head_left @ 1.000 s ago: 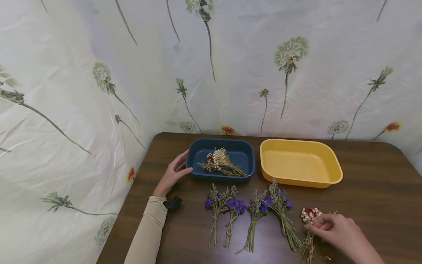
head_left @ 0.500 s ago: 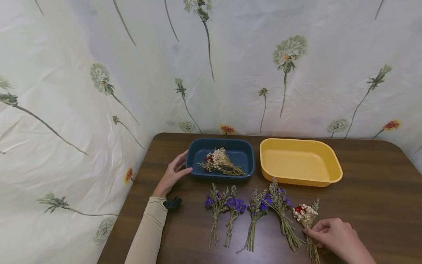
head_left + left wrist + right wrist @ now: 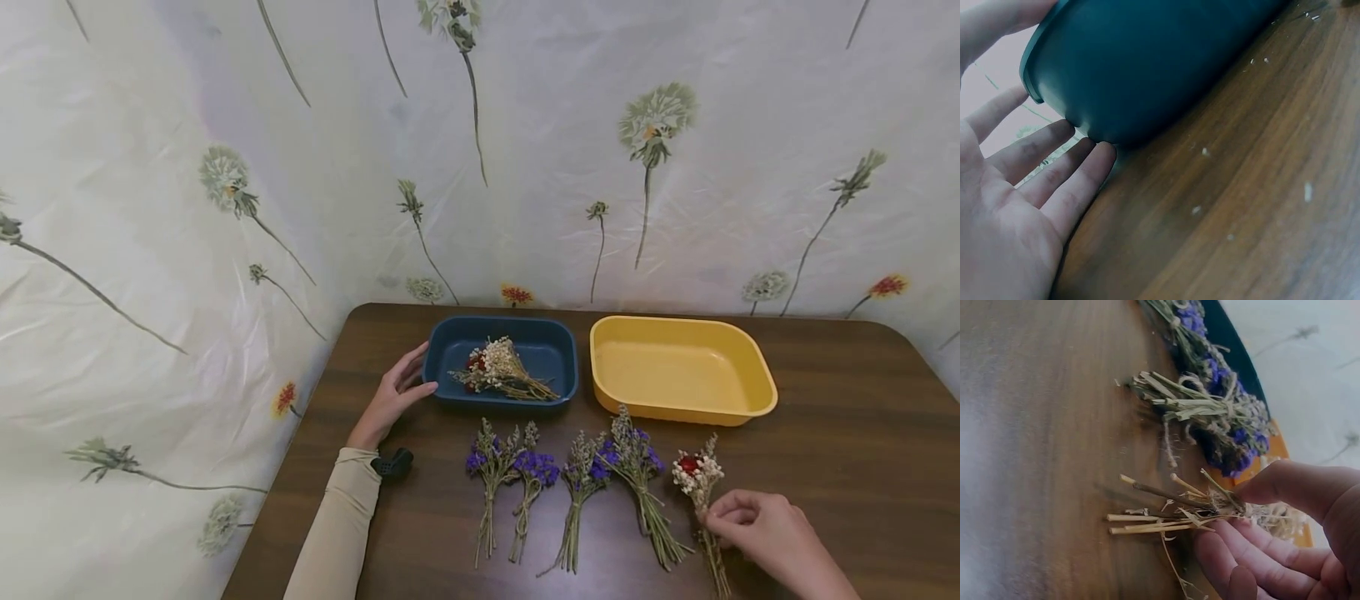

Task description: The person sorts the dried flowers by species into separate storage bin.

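Observation:
My right hand (image 3: 768, 525) pinches the stems of a small dried flower bouquet (image 3: 697, 477) between thumb and fingers, at the right of the head view. White and red blooms top it, pointing away from me. Its cut stem ends (image 3: 1125, 525) stick out past the fingers in the right wrist view. At the left end of a dark blue tray (image 3: 567, 367), my left hand (image 3: 392, 398) rests with fairly straight fingers against the wall and its thumb by the front rim. White-and-red dried bouquets (image 3: 502, 367) lie inside that tray.
A yellow tray (image 3: 686, 371) stands right of the blue one. Several purple dried bouquets (image 3: 573, 500) lie in a row on the brown wooden table (image 3: 862, 450) in front of the trays. Behind hangs a curtain (image 3: 540, 150) with a dandelion print.
The right hand has lifted and turned the white-and-red bouquet, so its blooms show clear of the fingers, first shifting left and then slightly right. The left hand keeps its place at the blue tray.

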Available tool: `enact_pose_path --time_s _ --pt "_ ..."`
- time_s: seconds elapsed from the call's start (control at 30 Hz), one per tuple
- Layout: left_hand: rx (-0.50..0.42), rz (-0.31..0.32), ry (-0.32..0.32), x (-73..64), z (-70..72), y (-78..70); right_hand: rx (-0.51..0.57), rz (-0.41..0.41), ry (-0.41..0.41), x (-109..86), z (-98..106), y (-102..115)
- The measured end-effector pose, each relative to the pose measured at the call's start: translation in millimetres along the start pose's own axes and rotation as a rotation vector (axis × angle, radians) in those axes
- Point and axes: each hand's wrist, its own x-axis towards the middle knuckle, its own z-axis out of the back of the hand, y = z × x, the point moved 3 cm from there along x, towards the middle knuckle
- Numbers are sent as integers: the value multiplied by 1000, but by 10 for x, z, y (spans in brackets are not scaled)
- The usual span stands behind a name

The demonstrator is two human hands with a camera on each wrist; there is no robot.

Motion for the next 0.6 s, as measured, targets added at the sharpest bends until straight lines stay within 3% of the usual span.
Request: enact_pose_path --time_s 0.4,0.6 --pt "-9 -8 9 -3 -7 -5 -51 107 -48 -13 153 104" --pt "-16 6 10 -6 -12 -13 -17 172 -98 -22 213 215"
